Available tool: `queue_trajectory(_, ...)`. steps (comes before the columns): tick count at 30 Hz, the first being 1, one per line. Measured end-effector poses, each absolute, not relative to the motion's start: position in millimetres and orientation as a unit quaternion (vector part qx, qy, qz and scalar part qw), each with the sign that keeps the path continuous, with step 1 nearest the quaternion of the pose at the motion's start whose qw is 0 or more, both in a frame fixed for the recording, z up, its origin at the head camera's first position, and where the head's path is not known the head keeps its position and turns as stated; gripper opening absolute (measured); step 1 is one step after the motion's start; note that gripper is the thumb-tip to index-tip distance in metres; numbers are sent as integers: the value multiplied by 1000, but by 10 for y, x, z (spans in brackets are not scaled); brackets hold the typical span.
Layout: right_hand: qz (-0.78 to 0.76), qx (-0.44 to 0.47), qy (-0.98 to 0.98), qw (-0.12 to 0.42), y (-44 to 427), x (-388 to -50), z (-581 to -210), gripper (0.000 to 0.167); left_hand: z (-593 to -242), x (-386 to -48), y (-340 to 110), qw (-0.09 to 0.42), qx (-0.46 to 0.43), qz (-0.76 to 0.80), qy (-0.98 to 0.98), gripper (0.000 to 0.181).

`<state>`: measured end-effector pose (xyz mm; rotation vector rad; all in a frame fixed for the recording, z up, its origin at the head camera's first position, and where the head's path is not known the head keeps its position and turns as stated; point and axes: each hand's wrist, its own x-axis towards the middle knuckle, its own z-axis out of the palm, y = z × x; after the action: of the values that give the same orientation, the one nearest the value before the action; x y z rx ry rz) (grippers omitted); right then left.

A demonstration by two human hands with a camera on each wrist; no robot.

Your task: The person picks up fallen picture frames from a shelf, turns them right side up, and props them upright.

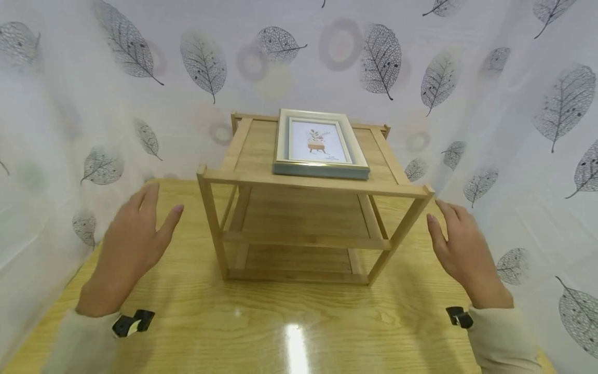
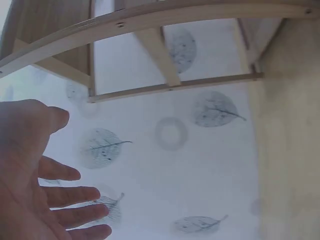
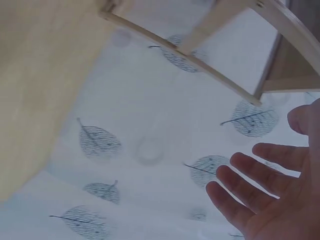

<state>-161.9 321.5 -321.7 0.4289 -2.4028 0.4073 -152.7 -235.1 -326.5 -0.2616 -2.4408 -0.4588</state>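
A three-tier wooden shelf rack (image 1: 308,240) stands in the middle of the head view. On its top board lies a picture frame (image 1: 321,140) with a pale border, its print of a potted plant facing up. To the left of the rack, my left hand (image 1: 135,234) is held in the air, fingers extended and touching nothing. My right hand (image 1: 464,249) hovers on the other side, near the front right post, with a small gap to it. Both wrist views show the left palm (image 2: 25,185) and right palm (image 3: 280,195) bare, fingers spread, with the rack's rails above them.
The rack rests on a glossy wood-grain table (image 1: 261,322). White curtains (image 1: 299,67) printed with grey leaves hang behind it and along both sides. A bright light reflection lies near the table's front.
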Motion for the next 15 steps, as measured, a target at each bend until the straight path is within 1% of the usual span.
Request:
queue_trajectory(3, 164, 164, -910, 344, 3160, -1670, -3029, 41, -3055, -1551, -2310, 341, -87, -185, -918, 60)
queue_trajectory(5, 170, 159, -906, 352, 3122, -1706, -2907, 40, -2921, -1584, -2282, 374, -92, -172, -907, 56)
queue_trajectory(7, 179, 153, -902, 363, 3079, -1746, -2793, 40, -2782, -1604, -2244, 385, -89, -163, -904, 54)
queue_trajectory(15, 200, 154, -876, 411, 2845, -1903, -2389, 38, -2300, -1685, -1997, 366, -74, -162, -913, 54)
